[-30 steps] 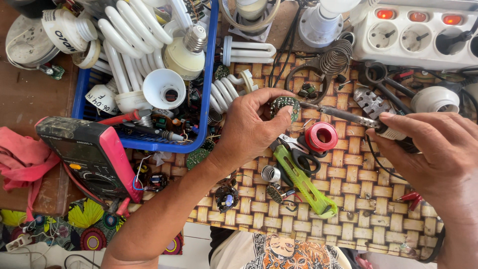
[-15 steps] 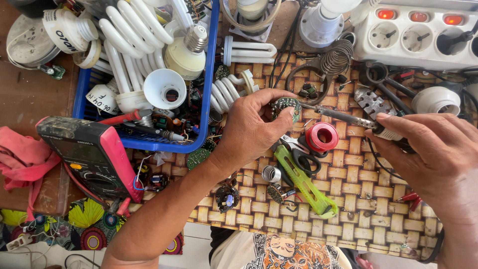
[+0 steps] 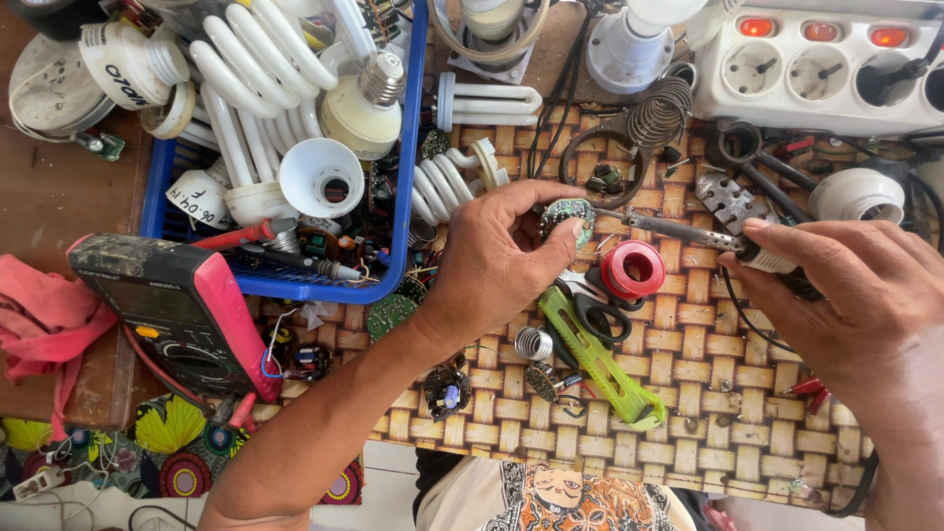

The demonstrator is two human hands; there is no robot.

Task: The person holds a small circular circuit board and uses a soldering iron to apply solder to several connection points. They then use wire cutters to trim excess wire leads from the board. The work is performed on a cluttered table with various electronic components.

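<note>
Hardly anything has shifted since the earlier frames, your right hand has just crept a touch leftward and the iron with it, while the left stays planted. Using the small round circuit board as the landmark: nearest you, below it, sit the green-handled cutter and a little metal coil on the woven mat, with a red tape roll just down and right of the board. Your left hand is pinching the board by its edge between thumb and fingertips, holding it just above the mat. Right hand is wrapped firmly around the soldering iron handle, well off to the board's right. What matters: the iron's long axis runs nearly level, right to left, and its tip points straight at the board's right edge, touching or almost touching, can't tell which from up here. So the board lies dead left of your right grip, and the left hand is the one already on it. It looks like a tiny greenish disc dotted with components, partly hidden by your fingers. Left of it is the blue basket of lamp tubes, with the red multimeter further left; beyond it, up right, the white power strip.
</note>
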